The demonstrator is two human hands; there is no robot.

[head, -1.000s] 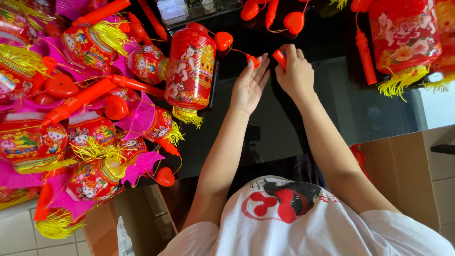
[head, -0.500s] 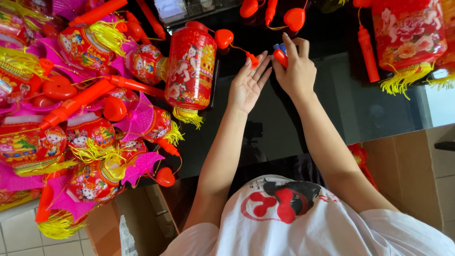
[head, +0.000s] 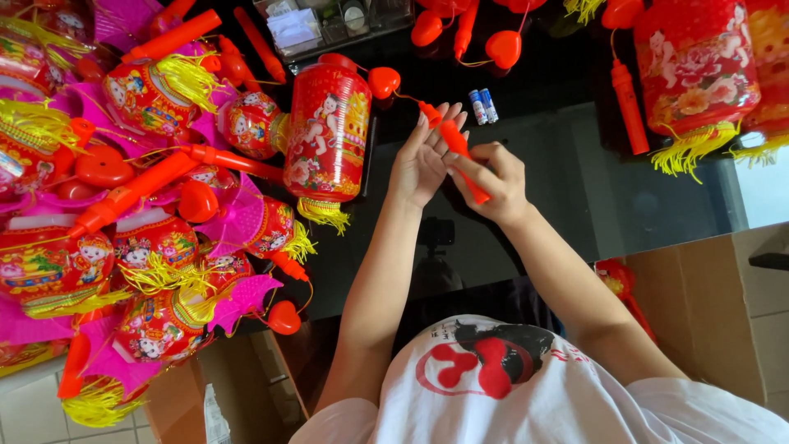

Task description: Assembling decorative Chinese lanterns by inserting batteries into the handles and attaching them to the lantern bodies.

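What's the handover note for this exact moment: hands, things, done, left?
Left hand: open, palm and fingers against the upper part of the orange handle stick.
Right hand: closed around the stick's lower part.
Things: the stick's top is tied by a cord to the red cylinder lantern, which lies on the black table. Two small batteries lie on the table just beyond the hands. The finished lantern pile is at the left.
Done: stick in hand, lantern attached.
Left: batteries untouched. Whether the stick is opened cannot be seen.
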